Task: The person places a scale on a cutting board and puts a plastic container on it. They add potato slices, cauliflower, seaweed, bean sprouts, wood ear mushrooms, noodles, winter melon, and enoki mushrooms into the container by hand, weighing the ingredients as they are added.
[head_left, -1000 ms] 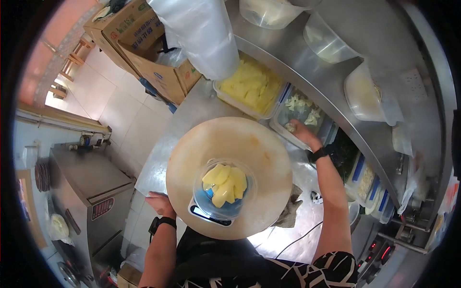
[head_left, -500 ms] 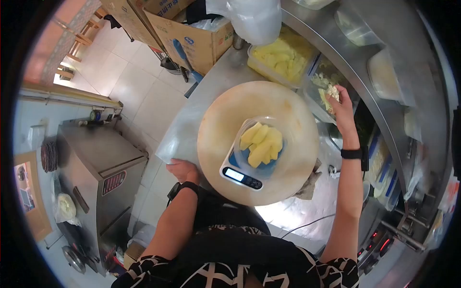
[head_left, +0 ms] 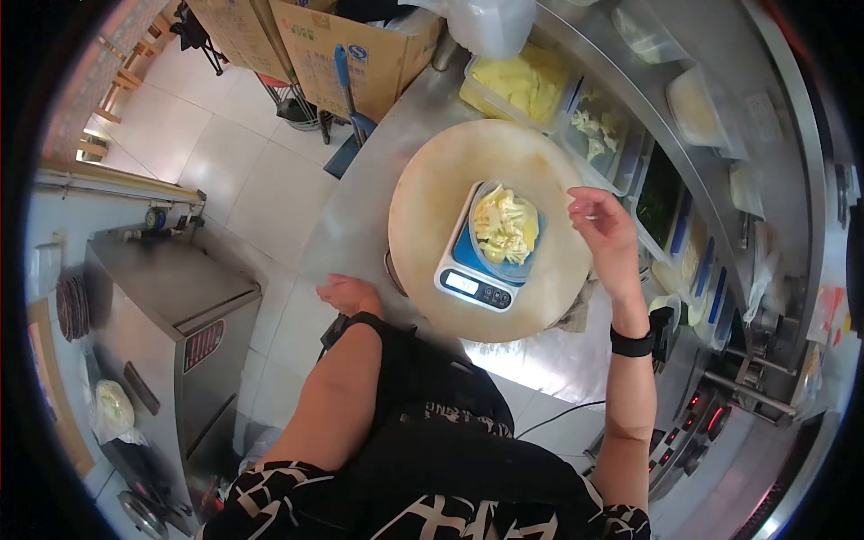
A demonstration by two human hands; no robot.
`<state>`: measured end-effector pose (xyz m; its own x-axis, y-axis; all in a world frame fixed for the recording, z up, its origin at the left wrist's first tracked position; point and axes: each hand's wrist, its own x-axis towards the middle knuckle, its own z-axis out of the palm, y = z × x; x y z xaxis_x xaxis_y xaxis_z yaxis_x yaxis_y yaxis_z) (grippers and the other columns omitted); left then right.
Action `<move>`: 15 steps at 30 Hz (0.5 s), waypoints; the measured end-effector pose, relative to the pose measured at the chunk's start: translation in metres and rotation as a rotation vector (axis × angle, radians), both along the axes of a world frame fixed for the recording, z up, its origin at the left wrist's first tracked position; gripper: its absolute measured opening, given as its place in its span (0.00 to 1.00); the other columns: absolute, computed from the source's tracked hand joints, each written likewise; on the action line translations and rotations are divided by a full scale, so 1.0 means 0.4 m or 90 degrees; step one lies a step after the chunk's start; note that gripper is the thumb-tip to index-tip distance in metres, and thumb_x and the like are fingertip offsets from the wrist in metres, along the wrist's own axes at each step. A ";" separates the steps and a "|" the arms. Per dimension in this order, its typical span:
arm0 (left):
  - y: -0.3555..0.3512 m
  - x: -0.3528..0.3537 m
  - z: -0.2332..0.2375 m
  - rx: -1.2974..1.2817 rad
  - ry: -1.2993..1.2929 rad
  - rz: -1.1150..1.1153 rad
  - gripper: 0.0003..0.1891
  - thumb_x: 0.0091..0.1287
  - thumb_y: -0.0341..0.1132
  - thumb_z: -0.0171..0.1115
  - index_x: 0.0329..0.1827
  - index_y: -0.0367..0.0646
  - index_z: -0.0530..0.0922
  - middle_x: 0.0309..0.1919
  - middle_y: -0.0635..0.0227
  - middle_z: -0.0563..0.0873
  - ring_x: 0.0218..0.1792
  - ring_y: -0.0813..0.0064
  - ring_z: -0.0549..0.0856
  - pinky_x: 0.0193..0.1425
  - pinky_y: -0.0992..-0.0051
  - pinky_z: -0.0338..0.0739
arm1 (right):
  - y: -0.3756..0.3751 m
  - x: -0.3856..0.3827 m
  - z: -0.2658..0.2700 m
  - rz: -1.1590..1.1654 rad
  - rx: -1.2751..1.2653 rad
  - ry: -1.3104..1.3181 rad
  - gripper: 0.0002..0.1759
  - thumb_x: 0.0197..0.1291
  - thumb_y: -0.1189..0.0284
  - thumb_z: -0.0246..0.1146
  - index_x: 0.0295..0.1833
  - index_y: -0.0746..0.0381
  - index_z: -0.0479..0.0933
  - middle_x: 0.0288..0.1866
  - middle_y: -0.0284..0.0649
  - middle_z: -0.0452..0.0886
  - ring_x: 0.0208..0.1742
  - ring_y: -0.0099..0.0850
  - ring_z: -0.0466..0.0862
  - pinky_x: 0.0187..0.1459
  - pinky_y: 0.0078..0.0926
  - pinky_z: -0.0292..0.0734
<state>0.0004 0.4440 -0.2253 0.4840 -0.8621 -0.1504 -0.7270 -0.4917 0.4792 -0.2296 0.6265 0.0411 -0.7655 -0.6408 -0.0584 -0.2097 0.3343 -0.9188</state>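
Note:
My right hand [head_left: 607, 236] hovers over the right rim of the round chopping board [head_left: 432, 193]. Its fingers are loosely bent and apart, with nothing in them. Left of it, a clear plastic bowl [head_left: 475, 200] stands on a blue and white kitchen scale [head_left: 487, 286] with a lit display. Pale cauliflower florets [head_left: 506, 221] fill the bowl and largely cover the yellow slices. My left hand [head_left: 351, 295] is beside the steel counter's [head_left: 355, 211] left edge, fingers loosely spread, holding nothing.
Behind the board stand a tub of yellow slices [head_left: 522, 85] and a tub of cauliflower florets [head_left: 596, 130]. More tubs line the right side under a steel shelf [head_left: 648, 94]. A cardboard box [head_left: 346, 67] is at the back left, a steel cabinet [head_left: 166, 297] at left.
My right hand has come from the floret tub back to the board's edge and let go of its florets. Florets now lie over the yellow slices in the bowl. My left hand has loosened off the counter edge.

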 end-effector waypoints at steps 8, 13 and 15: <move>-0.007 -0.001 -0.008 0.006 0.001 0.017 0.18 0.70 0.42 0.44 0.52 0.34 0.65 0.47 0.45 0.76 0.43 0.45 0.80 0.43 0.54 0.77 | 0.038 0.013 0.017 0.010 0.090 0.105 0.09 0.54 0.83 0.60 0.40 0.61 0.77 0.32 0.30 0.75 0.36 0.20 0.74 0.38 0.16 0.68; -0.002 -0.004 -0.010 -0.001 -0.005 0.027 0.20 0.70 0.44 0.43 0.53 0.35 0.66 0.48 0.47 0.76 0.44 0.45 0.80 0.44 0.51 0.76 | 0.020 -0.013 -0.015 0.079 0.163 0.301 0.09 0.48 0.82 0.62 0.37 0.62 0.77 0.31 0.39 0.75 0.37 0.34 0.75 0.39 0.29 0.70; -0.001 0.000 -0.008 -0.002 0.020 0.012 0.20 0.70 0.44 0.43 0.52 0.35 0.66 0.47 0.46 0.76 0.43 0.45 0.80 0.44 0.51 0.75 | 0.009 -0.027 -0.026 0.079 0.177 0.346 0.10 0.46 0.82 0.62 0.37 0.62 0.78 0.30 0.39 0.75 0.38 0.36 0.75 0.39 0.31 0.70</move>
